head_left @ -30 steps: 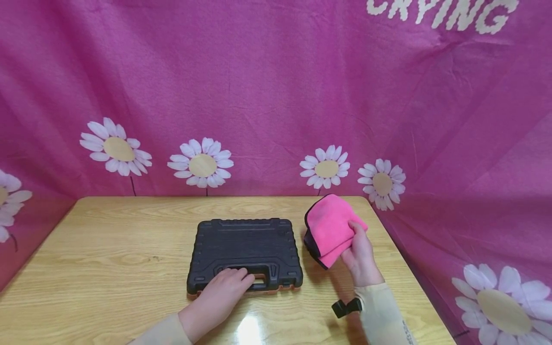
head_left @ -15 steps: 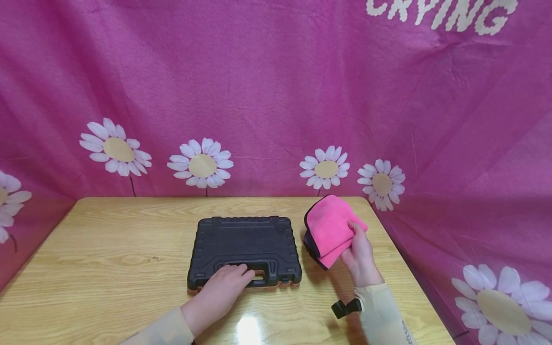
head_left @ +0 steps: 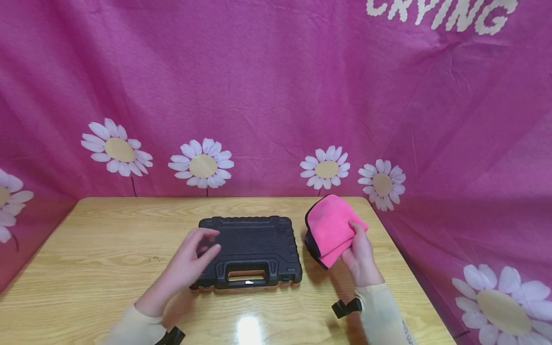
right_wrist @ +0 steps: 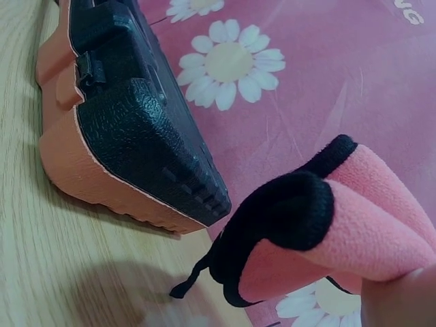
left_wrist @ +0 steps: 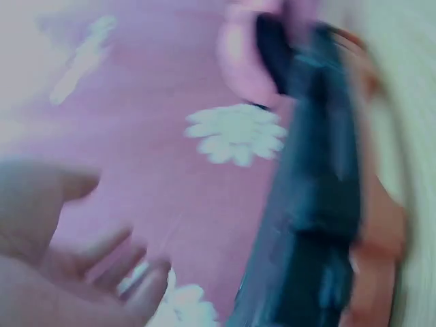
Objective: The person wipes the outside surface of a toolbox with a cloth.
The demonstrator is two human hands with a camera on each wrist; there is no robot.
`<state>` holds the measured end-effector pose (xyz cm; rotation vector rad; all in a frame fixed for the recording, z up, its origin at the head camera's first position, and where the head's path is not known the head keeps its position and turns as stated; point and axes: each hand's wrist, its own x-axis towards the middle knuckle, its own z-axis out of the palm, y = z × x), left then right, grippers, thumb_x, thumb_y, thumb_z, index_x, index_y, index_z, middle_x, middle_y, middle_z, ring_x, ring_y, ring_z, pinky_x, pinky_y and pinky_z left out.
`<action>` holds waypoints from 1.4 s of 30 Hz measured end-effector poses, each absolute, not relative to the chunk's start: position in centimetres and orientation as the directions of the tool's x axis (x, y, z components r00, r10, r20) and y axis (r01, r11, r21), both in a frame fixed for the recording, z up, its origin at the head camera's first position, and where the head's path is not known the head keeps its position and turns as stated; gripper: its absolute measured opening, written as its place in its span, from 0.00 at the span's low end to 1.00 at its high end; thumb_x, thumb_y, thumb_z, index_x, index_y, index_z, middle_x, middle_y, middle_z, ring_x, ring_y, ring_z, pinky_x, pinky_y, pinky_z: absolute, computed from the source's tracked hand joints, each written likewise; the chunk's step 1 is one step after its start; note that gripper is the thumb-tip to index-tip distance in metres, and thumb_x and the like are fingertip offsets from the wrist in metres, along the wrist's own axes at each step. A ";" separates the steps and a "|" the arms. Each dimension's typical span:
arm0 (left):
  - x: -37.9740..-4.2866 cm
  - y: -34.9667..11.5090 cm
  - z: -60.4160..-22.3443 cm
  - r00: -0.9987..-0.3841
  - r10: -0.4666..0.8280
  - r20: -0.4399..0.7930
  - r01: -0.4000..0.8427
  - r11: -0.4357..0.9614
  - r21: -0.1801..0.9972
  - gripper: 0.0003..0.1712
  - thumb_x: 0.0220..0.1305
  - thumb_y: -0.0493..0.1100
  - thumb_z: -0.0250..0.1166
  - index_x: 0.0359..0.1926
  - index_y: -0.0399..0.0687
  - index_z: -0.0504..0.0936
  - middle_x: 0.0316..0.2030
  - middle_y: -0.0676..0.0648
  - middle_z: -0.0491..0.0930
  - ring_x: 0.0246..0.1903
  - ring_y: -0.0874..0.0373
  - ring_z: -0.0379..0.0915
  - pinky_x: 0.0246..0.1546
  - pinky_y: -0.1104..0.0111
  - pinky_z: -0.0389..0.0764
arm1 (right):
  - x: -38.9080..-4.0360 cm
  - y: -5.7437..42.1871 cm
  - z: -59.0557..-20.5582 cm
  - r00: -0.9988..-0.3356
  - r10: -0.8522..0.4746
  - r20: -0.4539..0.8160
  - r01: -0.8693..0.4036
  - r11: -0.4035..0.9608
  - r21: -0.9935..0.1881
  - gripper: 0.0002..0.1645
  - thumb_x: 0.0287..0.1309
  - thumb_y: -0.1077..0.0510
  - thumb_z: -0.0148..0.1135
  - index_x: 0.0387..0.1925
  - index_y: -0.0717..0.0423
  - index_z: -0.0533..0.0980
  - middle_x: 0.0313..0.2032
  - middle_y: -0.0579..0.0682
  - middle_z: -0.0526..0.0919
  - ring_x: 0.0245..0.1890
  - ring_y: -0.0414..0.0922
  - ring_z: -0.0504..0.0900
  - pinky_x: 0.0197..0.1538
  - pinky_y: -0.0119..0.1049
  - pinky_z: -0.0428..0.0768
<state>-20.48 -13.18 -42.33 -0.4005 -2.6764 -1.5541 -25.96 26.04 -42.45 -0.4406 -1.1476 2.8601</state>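
Note:
A black and orange plastic carrying case (head_left: 254, 239) lies flat on the table, its handle toward me. Over its left side hovers my left hand (head_left: 189, 258), fingers loosely bent and holding nothing; the left wrist view shows it apart from the case's side (left_wrist: 320, 157). To the right of the case, my right hand (head_left: 361, 254) pinches a folded pink cloth (head_left: 331, 225) with black edging, thumb on top. Up close in the right wrist view, the cloth (right_wrist: 381, 225) hangs above the table with a small black loop at its corner.
The wooden table (head_left: 108, 249) reaches back to a pink curtain (head_left: 267, 96) printed with daisies, which also closes in the sides. A bright reflection shows on the table in front of the case.
My left hand has let go of the case's handle area and moved up and left. The case was pushed back slightly earlier. My right hand and the cloth stay put.

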 end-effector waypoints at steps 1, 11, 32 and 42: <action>-20.8 -13.9 -42.2 -0.983 0.154 0.101 0.154 0.387 0.909 0.23 0.79 0.43 0.56 0.67 0.34 0.70 0.65 0.33 0.71 0.66 0.39 0.69 0.70 0.47 0.71 | -26.0 26.0 -42.4 -0.958 0.129 -0.255 0.082 -0.731 -0.678 0.12 0.82 0.56 0.38 0.59 0.48 0.64 0.48 0.38 0.81 0.52 0.31 0.78 0.59 0.23 0.77; -23.7 -16.7 -45.7 -0.976 0.010 -0.217 -0.217 -0.084 0.973 0.35 0.85 0.48 0.36 0.79 0.26 0.43 0.79 0.26 0.45 0.80 0.34 0.42 0.81 0.47 0.46 | -26.1 26.0 -42.7 -0.970 0.114 -0.215 0.077 -0.696 -0.714 0.16 0.83 0.49 0.40 0.62 0.48 0.66 0.47 0.37 0.85 0.52 0.30 0.81 0.61 0.23 0.77; -24.6 -16.0 -48.8 -0.972 0.075 -0.222 -0.214 0.103 0.972 0.34 0.85 0.43 0.40 0.81 0.33 0.43 0.80 0.27 0.43 0.80 0.34 0.39 0.80 0.45 0.48 | -26.0 25.7 -42.7 -0.975 0.147 -0.167 0.040 -0.622 -0.782 0.10 0.81 0.55 0.46 0.50 0.49 0.75 0.41 0.40 0.88 0.46 0.31 0.86 0.55 0.25 0.83; -24.6 -15.9 -48.9 -0.975 0.052 -0.218 -0.213 0.086 0.973 0.33 0.84 0.42 0.42 0.81 0.33 0.46 0.79 0.28 0.47 0.80 0.36 0.43 0.79 0.46 0.50 | -25.9 25.1 -42.5 -0.977 0.156 -0.146 0.040 -0.535 -0.844 0.12 0.82 0.54 0.43 0.56 0.50 0.70 0.41 0.36 0.86 0.46 0.29 0.84 0.55 0.24 0.82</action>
